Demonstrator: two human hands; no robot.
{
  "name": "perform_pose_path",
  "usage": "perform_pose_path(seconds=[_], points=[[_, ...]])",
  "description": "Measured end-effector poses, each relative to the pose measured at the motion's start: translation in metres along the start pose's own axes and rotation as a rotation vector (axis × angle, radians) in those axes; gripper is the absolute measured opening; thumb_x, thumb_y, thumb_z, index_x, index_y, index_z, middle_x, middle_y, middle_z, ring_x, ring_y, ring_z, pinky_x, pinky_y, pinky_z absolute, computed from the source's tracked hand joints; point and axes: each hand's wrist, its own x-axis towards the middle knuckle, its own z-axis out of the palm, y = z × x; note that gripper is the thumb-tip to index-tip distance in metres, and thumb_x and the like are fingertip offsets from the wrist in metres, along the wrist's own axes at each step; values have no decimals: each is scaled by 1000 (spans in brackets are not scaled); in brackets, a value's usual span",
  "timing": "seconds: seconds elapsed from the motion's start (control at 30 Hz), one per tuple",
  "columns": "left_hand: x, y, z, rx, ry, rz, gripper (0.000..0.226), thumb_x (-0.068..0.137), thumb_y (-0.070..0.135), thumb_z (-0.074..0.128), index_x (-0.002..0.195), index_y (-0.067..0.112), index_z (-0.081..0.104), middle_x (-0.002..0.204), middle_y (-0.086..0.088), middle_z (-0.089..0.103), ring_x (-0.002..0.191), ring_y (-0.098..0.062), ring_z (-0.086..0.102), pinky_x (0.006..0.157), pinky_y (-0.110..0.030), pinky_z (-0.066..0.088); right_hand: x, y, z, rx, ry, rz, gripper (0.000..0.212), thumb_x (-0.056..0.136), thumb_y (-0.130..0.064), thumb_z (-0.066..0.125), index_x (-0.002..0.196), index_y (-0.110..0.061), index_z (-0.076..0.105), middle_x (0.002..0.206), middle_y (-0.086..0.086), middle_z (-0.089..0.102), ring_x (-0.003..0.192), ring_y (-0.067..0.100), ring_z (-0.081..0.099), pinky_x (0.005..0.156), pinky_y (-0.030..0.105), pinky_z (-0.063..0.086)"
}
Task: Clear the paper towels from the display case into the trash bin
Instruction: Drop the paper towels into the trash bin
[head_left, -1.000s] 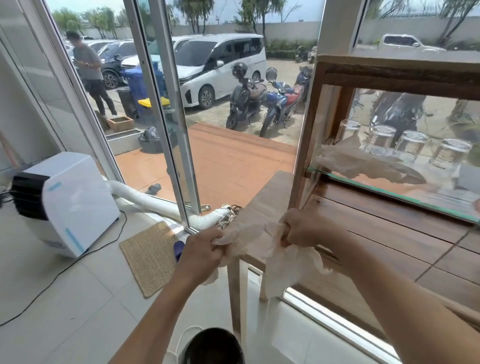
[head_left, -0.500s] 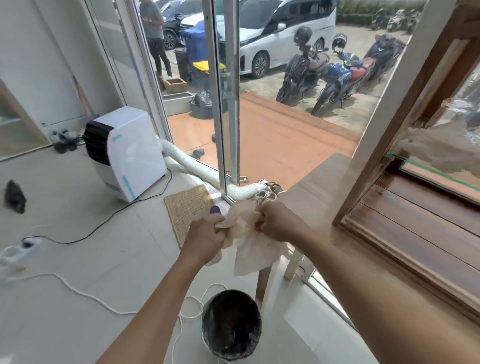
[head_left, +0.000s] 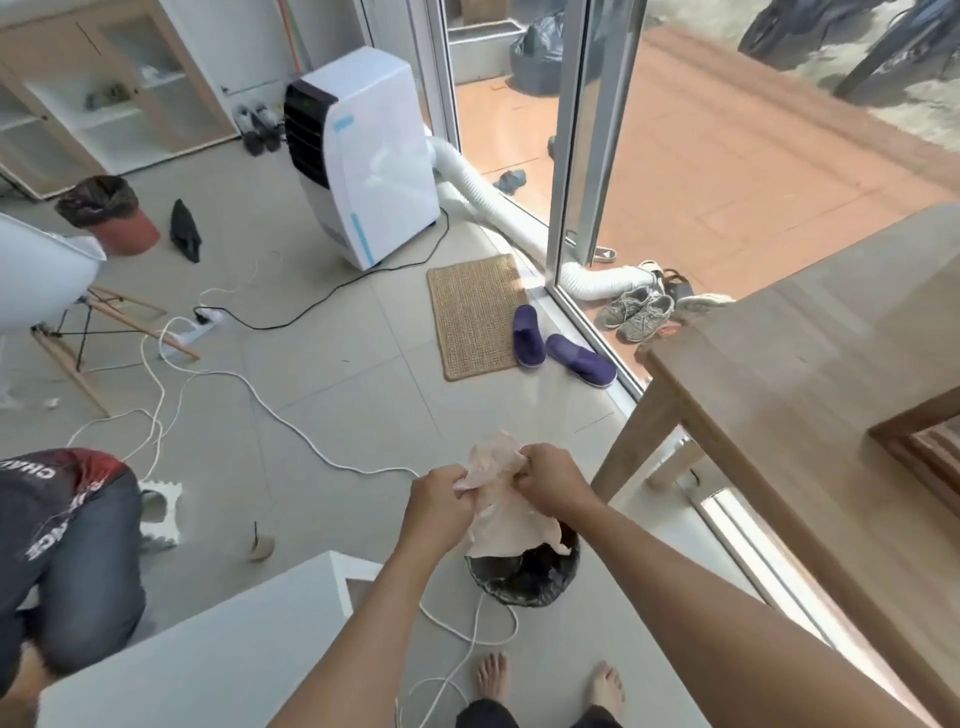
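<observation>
Both hands grip one crumpled wad of pale paper towels (head_left: 496, 506). My left hand (head_left: 441, 506) pinches its left side and my right hand (head_left: 550, 483) clutches its right side. The wad hangs directly over a small trash bin (head_left: 524, 577) lined with a black bag, which stands on the tiled floor just in front of my bare feet; the towels' lower edge reaches the bin's rim. Of the wooden display case (head_left: 919, 447) only a corner shows, at the right edge on top of the wooden table (head_left: 795, 364).
A white cord (head_left: 467, 629) loops on the floor around the bin. A white box surface (head_left: 208, 649) lies at lower left, with a crouching person (head_left: 62, 545) beside it. Further off are a portable air conditioner (head_left: 363, 156), a woven mat (head_left: 475, 312), purple slippers (head_left: 561, 348) and a red bin (head_left: 111, 215).
My view has swung down and left, away from the display case. Both hands carried the towel wad lower, from beside the table's corner to right over the trash bin.
</observation>
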Motion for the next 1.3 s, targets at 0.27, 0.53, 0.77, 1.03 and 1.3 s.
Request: perform_pose_path(seconds=[0.27,0.53,0.77,1.03,1.3], points=[[56,-100,108,-41,-196,-243,20,80,14,53,62,7,58,55,-5,51,63,-28,49,55,-32,35,83,97,92,174,-31,344,19,89,-9,46,78,-10,62,89,12,66,87,29,61,76,36,50],[119,-195,209,-89,-320,-424,24,81,15,49,79,-6,60,72,-11,53,67,-25,45,55,-31,34,174,187,183,289,40,555,25,86,-9,47,105,-2,62,99,14,66,97,34,62,74,34,45],[167,-252,283,-113,-377,-473,17,85,13,49,73,2,55,72,-7,54,72,-29,48,59,-33,35,240,244,239,259,41,639,21,95,-17,44,74,-14,45,70,0,45,65,18,46,57,30,35],[211,-285,341,-193,-428,-545,22,85,13,42,97,5,59,100,-11,62,92,-32,57,74,-36,44,285,278,264,225,-51,593,30,91,-18,48,116,-5,55,105,9,61,89,24,55,74,35,45],[213,-273,332,-28,-634,-398,58,94,28,44,149,21,25,150,-13,39,132,-35,42,104,-40,38,275,262,249,81,-203,468,62,98,-31,46,152,-10,25,153,13,39,138,32,41,107,39,35]])
